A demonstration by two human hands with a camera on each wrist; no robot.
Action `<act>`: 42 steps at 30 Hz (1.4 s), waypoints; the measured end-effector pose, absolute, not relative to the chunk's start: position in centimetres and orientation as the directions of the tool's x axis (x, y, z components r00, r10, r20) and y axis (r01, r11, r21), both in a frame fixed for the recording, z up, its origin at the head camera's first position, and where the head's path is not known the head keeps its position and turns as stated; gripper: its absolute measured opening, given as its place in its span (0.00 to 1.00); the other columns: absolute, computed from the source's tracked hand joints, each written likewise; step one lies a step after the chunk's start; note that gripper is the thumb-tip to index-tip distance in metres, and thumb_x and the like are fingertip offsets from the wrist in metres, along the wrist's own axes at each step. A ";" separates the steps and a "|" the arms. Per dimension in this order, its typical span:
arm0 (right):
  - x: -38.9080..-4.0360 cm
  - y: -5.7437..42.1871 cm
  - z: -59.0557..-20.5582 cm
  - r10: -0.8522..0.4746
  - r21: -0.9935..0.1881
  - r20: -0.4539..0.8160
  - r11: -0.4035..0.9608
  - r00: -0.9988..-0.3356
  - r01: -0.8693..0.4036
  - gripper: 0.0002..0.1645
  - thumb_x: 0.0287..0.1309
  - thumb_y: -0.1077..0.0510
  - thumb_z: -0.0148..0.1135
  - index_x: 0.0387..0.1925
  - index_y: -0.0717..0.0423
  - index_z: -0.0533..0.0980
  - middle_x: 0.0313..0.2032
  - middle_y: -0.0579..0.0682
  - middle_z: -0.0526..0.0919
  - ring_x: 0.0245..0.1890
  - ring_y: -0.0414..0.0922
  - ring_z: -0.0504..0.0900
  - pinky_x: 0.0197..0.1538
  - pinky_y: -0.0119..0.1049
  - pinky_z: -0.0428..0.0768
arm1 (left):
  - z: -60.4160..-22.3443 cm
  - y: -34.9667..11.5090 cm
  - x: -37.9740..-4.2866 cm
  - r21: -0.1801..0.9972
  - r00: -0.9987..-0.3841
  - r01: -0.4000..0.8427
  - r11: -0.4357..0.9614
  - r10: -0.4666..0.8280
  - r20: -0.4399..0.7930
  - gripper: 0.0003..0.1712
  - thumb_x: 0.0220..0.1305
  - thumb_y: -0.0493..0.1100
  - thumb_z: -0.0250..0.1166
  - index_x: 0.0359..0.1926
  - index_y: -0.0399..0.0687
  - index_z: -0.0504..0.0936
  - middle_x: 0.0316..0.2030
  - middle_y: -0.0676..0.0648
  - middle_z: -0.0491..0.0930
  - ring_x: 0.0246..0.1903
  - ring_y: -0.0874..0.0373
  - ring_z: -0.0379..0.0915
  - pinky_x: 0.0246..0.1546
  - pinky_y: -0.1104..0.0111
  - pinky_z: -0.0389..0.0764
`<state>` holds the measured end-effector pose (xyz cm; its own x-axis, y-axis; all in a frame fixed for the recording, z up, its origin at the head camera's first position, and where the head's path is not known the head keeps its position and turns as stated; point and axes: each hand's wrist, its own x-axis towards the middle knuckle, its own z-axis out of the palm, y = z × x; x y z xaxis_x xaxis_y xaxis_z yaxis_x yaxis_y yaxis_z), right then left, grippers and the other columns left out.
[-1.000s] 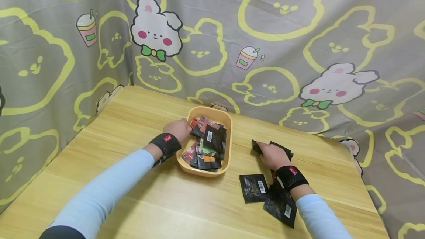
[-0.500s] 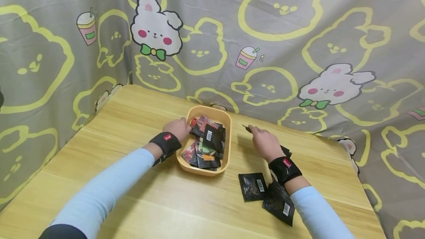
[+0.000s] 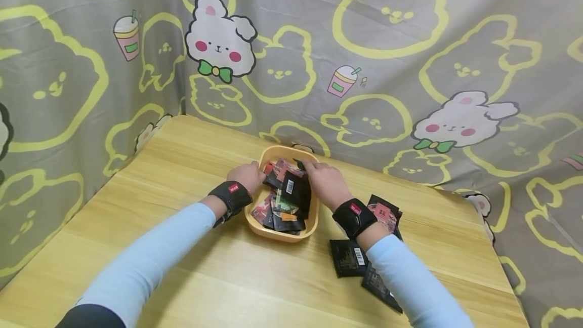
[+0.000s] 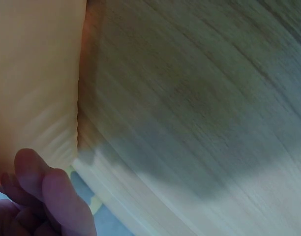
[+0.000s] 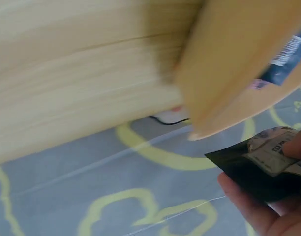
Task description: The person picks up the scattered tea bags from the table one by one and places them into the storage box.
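Observation:
A yellow plastic basket holds several black sachets, some with red, green or orange printed fronts. My left hand grips its left rim; the left wrist view shows curled fingers against the basket's outer wall. My right hand is over the basket's far right rim and pinches a small black sachet between thumb and fingers. In the right wrist view this sachet, with a pale printed label, is just outside the rim.
Several more black sachets lie on the wooden table to the right, partly under the right forearm. One shows a red printed front. A grey patterned curtain hangs along the table's back edge.
My right hand has picked up a sachet from the pile on the right and carried it left to the basket, uncovering the red-printed sachet. The left hand stays at the rim.

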<state>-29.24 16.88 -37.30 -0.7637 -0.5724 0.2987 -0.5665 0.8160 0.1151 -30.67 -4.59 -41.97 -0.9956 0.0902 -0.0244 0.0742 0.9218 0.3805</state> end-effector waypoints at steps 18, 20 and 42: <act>-28.3 21.6 -37.0 -0.446 -0.148 0.015 0.884 -0.895 -0.443 0.46 0.55 0.36 0.58 0.69 0.50 0.56 0.68 0.64 0.58 0.63 0.64 0.66 0.55 0.60 0.70 | -41.3 -4.6 -30.3 0.380 -0.994 0.087 0.921 0.108 -0.035 0.17 0.67 0.49 0.51 0.35 0.39 0.76 0.20 0.45 0.74 0.20 0.51 0.73 0.19 0.63 0.70; -28.2 23.2 -37.1 -0.416 -0.177 0.001 0.895 -0.910 -0.409 0.47 0.56 0.36 0.58 0.70 0.51 0.55 0.68 0.65 0.57 0.63 0.64 0.65 0.56 0.60 0.69 | -41.1 -4.6 -30.3 0.379 -0.994 0.087 0.921 0.108 -0.033 0.16 0.67 0.48 0.51 0.34 0.39 0.76 0.20 0.44 0.75 0.20 0.50 0.74 0.19 0.62 0.71; -26.7 36.5 -41.8 -0.201 -0.218 -0.215 0.964 -0.956 -0.154 0.51 0.55 0.32 0.55 0.67 0.65 0.57 0.63 0.76 0.59 0.55 0.68 0.71 0.49 0.56 0.73 | -40.5 -4.2 -30.0 0.378 -0.993 0.057 0.924 0.090 -0.071 0.16 0.67 0.47 0.50 0.37 0.38 0.75 0.21 0.44 0.74 0.21 0.51 0.72 0.20 0.64 0.67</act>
